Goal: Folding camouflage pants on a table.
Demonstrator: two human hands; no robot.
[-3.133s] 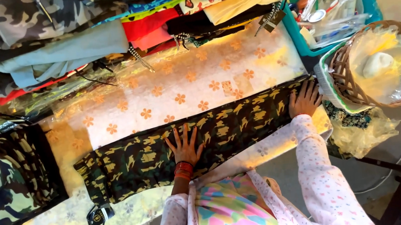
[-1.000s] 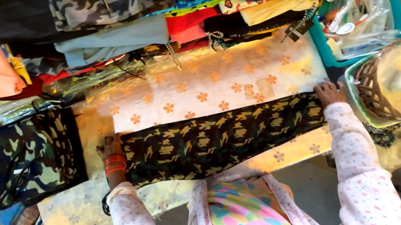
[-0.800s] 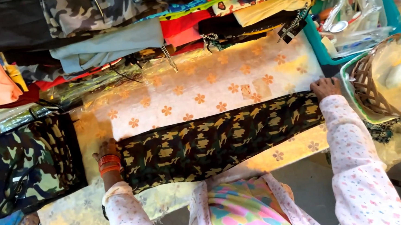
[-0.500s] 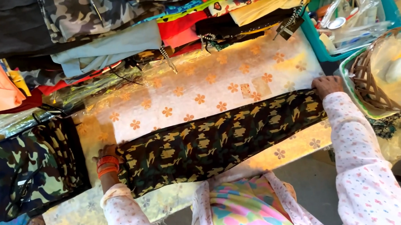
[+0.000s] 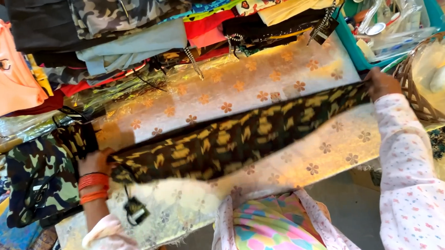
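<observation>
the left hand [image 5: 95, 162] and right hand [image 5: 382, 83] each pinch an end of the camouflage trousers [image 5: 233, 140]; the cloth looks soft, light, saggy; best gripped at the ends.

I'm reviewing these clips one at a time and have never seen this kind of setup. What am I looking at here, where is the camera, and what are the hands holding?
There is no machine here: a person wears a camera on the head, so the one view looks straight down at their own arms. The left hand and the right hand each grip one end of a long folded camouflage cloth, dark with yellow patches, stretched across a table cover printed with orange flowers. Folded clothes are stacked along the far edge, another camouflage garment lies at the left, and a wicker basket and a teal bin sit at the right.
</observation>
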